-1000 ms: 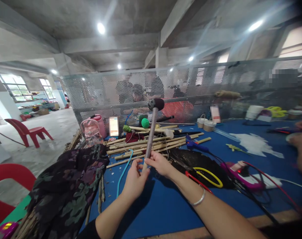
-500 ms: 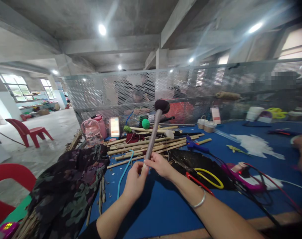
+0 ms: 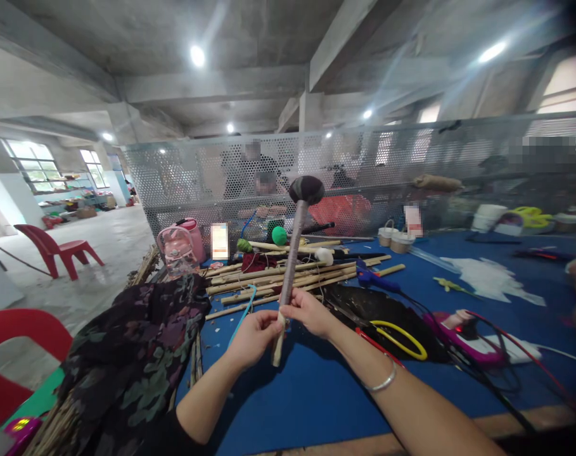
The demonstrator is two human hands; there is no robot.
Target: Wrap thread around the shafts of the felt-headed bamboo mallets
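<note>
1. While both hands are close together near the middle of the view, they hold one wrapped stick point(image 3: 293, 259), which stands almost upright, with its top leaning slightly to the right.
2. The left hand point(image 3: 252, 339) pinches the pale, bare lower part of this stick between thumb and fingers; the space between them is narrow, filled only by the wood.
3. The right hand point(image 3: 311, 315) holds the stick just above the left one, and its thumb lies across the front. Its other fingers are partly hidden, so I cannot tell exactly how they are bent. On this wrist sits a silver bracelet point(image 3: 390, 379).
4. The stick is in the air over the blue table point(image 3: 311, 405). Greyish wrapping covers its shaft, and its top carries a dark rounded head point(image 3: 307, 190). The bare lower end comes out below the left hand.
5. Behind the hands lies a pile of thin wooden sticks point(image 3: 249, 277), and beyond it is a green ball point(image 3: 279, 236).
6. To the right, scissors point(image 3: 374, 324) with a yellow and a red handle lie by some black material point(image 3: 387, 307).
7. To the left spreads a dark patterned cloth point(image 3: 140, 354); behind it stands a pink bag point(image 3: 190, 237).
</note>
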